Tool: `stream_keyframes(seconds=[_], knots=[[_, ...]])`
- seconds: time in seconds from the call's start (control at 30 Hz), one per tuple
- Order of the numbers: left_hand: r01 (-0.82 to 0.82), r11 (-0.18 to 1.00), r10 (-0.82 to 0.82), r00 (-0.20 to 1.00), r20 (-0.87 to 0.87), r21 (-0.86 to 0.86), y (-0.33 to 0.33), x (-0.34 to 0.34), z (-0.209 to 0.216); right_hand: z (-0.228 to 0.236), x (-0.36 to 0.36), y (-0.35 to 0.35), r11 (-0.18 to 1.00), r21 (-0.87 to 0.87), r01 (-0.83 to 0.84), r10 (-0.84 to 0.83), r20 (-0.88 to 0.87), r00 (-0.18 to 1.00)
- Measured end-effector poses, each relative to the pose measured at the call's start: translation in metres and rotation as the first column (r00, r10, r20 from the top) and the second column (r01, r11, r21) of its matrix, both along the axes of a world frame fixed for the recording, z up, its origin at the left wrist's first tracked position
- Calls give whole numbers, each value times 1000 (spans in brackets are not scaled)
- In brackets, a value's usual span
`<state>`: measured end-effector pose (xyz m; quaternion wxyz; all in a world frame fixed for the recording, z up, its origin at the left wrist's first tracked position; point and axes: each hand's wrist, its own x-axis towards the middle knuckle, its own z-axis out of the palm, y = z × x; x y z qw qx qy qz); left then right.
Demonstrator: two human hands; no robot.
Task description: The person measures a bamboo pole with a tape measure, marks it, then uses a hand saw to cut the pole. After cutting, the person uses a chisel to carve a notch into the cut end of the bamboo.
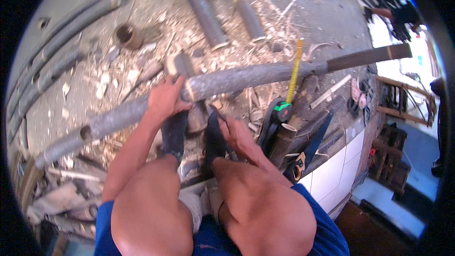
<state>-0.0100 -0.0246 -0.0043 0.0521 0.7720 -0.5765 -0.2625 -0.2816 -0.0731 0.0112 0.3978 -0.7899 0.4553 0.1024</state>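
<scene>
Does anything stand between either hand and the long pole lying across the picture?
Nothing visible separates the left hand from the long pole; it grips it directly. The right hand is apart, beside the right foot, and nothing clearly blocks its way, though details there are blurred.

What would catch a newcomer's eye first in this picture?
Most likely the long grey pole, slanting across the view from lower left to upper right, with the person's left hand on it. Next, the bright yellow tape blade stands out right of centre, running up from its black and green case. Pale wood chips litter the floor beyond the pole.
</scene>
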Motion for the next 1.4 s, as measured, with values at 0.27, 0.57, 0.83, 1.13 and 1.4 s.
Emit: stream_keyframes(seconds=[0.27, 0.57, 0.83, 1.13, 1.4], knots=[[43, 996, -47, 998, -45, -75, 2, 18, 14, 0, -113, 18, 868, -388, 308, -389, -148, 909], [21, 990, -9, 996, 90, -137, 76, 111, 39, 47, -148, -142, 460, -366, 809, -654, 477, 588], [-11, 983, 23, 998, 62, -186, 167, 190, 36, 166, -113, -307, 379, -329, 865, -1, 935, 355], [0, 998, 9, 989, 147, -65, 191, 233, 22, 218, -52, -257, 435, -147, 888, 41, 989, 144], [-151, 944, 83, 969, 234, 292, 227, 263, 26, 200, -40, -177, 459, -155, 875, -213, 937, 278]])
